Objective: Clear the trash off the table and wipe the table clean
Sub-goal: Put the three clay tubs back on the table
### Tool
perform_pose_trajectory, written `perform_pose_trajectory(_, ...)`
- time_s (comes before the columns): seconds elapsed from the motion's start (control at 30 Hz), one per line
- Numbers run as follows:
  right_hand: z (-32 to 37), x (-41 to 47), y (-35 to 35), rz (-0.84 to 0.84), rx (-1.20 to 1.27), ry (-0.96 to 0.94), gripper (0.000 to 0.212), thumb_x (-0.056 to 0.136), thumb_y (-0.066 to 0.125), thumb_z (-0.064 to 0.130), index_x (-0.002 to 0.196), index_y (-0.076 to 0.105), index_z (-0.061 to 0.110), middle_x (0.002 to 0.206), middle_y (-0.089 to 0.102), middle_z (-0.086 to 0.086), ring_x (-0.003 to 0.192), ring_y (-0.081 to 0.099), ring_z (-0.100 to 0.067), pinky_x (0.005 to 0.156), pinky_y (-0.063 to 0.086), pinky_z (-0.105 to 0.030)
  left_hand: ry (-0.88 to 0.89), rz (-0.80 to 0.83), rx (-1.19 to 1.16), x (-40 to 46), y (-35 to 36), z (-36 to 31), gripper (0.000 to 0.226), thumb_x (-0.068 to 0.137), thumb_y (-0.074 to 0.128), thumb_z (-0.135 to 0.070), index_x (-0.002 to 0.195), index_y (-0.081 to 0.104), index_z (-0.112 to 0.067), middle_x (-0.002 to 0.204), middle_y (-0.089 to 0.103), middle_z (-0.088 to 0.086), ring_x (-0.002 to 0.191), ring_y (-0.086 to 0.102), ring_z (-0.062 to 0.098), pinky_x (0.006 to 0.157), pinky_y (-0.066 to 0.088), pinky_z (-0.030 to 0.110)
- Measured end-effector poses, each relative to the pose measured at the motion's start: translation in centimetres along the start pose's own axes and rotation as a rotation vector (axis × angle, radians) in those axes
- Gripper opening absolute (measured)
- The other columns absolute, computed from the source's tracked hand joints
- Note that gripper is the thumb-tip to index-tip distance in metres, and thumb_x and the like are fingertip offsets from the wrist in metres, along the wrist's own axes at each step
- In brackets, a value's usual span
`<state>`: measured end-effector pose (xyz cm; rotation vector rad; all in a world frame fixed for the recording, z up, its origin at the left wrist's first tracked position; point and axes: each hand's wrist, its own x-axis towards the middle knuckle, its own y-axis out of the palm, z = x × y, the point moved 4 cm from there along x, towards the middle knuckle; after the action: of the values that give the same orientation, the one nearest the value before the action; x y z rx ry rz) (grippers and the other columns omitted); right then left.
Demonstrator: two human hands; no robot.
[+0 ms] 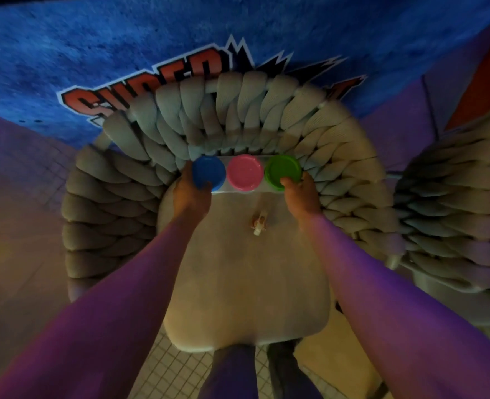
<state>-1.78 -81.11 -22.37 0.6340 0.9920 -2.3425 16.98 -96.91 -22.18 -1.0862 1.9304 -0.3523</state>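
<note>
A white holder (pixel 262 191) carries three round tubs in a row: a blue-lidded one (pixel 209 171), a pink-lidded one (pixel 245 173) and a green-lidded one (pixel 282 171). It sits at the back of a chair's pale seat cushion (pixel 238 283). My left hand (pixel 190 194) grips the holder's left end with the thumb over the blue lid. My right hand (pixel 301 197) grips the right end with the thumb on the green lid. A small crumpled white and orange scrap (pixel 259 224) lies on the cushion between my wrists.
The chair has a thick woven rope back (pixel 238 110) curving round the seat. A second similar chair (pixel 454 211) stands to the right. A blue wall panel with orange lettering (pixel 122 67) is behind. Tiled floor (pixel 180 370) lies below.
</note>
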Motion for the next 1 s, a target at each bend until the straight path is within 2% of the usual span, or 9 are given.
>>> perform_pose_trajectory(0.17, 1.4, -2.5, -2.9, -0.060, 0.033, -0.065, 0.045, 0.092, 0.061, 0.022, 0.132, 0.053, 0.003, 0.129, 0.061, -0.017, 0.118, 0.058, -0.030, 0.093, 0.045, -0.032, 0.073, -0.044, -0.015, -2.6, -1.6, -2.4, 0.067, 0.096, 0.061, -0.024, 0.155, 0.030, -0.020, 0.148, 0.046, 0.018, 0.132, 0.048, 0.036, 0.105, 0.041, 0.041)
perform_pose_trajectory(0.3, 2.0, -5.3, -6.9, -0.142, 0.124, -0.098, 0.033, 0.093, 0.058, 0.013, 0.125, 0.060, 0.007, 0.119, 0.067, -0.014, 0.111, 0.062, -0.027, 0.079, 0.039, -0.020, 0.145, -0.061, -0.028, -6.3, -2.6, -4.5, 0.069, 0.093, 0.061, -0.035, 0.154, 0.031, -0.024, 0.145, 0.050, 0.015, 0.127, 0.053, 0.034, 0.104, 0.044, 0.041)
perform_pose_trajectory(0.43, 1.9, -8.5, -11.0, -0.247, 0.127, -0.150, 0.047, 0.096, 0.057, 0.020, 0.138, 0.052, 0.001, 0.133, 0.057, -0.022, 0.126, 0.053, -0.032, 0.103, 0.037, -0.030, 0.203, -0.039, -0.077, -11.1, -2.6, -7.2, 0.065, 0.097, 0.061, -0.026, 0.155, 0.032, -0.017, 0.149, 0.047, 0.013, 0.132, 0.049, 0.029, 0.094, 0.034, 0.023)
perform_pose_trajectory(0.53, 0.2, -12.2, -15.9, -0.383, 0.194, -0.162, 0.044, 0.095, 0.060, 0.015, 0.135, 0.054, -0.002, 0.129, 0.058, -0.025, 0.123, 0.054, -0.034, 0.104, 0.035, -0.030, 0.310, 0.003, -0.055, -16.1, -1.8, -9.1, 0.063, 0.097, 0.061, -0.022, 0.153, 0.034, -0.011, 0.144, 0.051, 0.015, 0.127, 0.052, 0.030, 0.083, 0.030, 0.012)
perform_pose_trajectory(0.6, -1.3, -14.6, -18.9, -0.474, 0.248, -0.182, 0.040, 0.094, 0.062, 0.011, 0.129, 0.057, -0.006, 0.125, 0.061, -0.026, 0.119, 0.056, -0.036, 0.103, 0.037, -0.033, 0.373, 0.033, -0.057, -19.0, -1.5, -10.3, 0.063, 0.095, 0.063, -0.022, 0.151, 0.037, -0.007, 0.141, 0.053, 0.017, 0.127, 0.053, 0.030, 0.085, 0.032, 0.008)
perform_pose_trajectory(0.7, -4.1, -18.5, -23.0, -0.575, 0.381, -0.161, 0.040, 0.090, 0.065, 0.018, 0.122, 0.061, -0.006, 0.121, 0.063, -0.024, 0.115, 0.058, -0.033, 0.098, 0.037, -0.027, 0.441, 0.109, -0.065, -23.3, -0.3, -11.6, 0.075, 0.084, 0.060, -0.035, 0.150, 0.038, -0.006, 0.144, 0.048, 0.018, 0.132, 0.049, 0.027, 0.106, 0.036, 0.023)
perform_pose_trajectory(0.8, -7.7, -22.3, -27.1, -0.641, 0.461, -0.121, 0.041, 0.087, 0.066, 0.024, 0.120, 0.062, 0.000, 0.120, 0.065, -0.018, 0.113, 0.060, -0.032, 0.098, 0.043, -0.034, 0.537, 0.172, -0.062, -27.7, 1.2, -12.6, 0.077, 0.083, 0.060, -0.039, 0.150, 0.039, -0.010, 0.139, 0.049, 0.019, 0.122, 0.056, 0.031, 0.102, 0.050, 0.044)
perform_pose_trajectory(0.9, -12.2, -26.7, -31.1, -0.714, 0.538, -0.070, 0.038, 0.086, 0.069, 0.024, 0.120, 0.064, 0.006, 0.114, 0.068, -0.014, 0.103, 0.065, -0.029, 0.094, 0.051, -0.041, 0.648, 0.235, -0.016, -33.2, 2.9, -13.6, 0.072, 0.088, 0.063, -0.035, 0.151, 0.038, -0.012, 0.131, 0.050, 0.022, 0.109, 0.061, 0.033, 0.094, 0.053, 0.044)
perform_pose_trajectory(1.0, -17.3, -31.4, -34.7, -0.794, 0.561, -0.047, 0.045, 0.081, 0.065, 0.038, 0.119, 0.066, 0.016, 0.109, 0.071, -0.009, 0.095, 0.069, -0.023, 0.086, 0.056, -0.047, 0.741, 0.313, 0.018, -38.9, 5.1, -14.0, 0.073, 0.087, 0.065, -0.039, 0.151, 0.040, -0.013, 0.127, 0.051, 0.022, 0.107, 0.060, 0.027, 0.096, 0.051, 0.039)
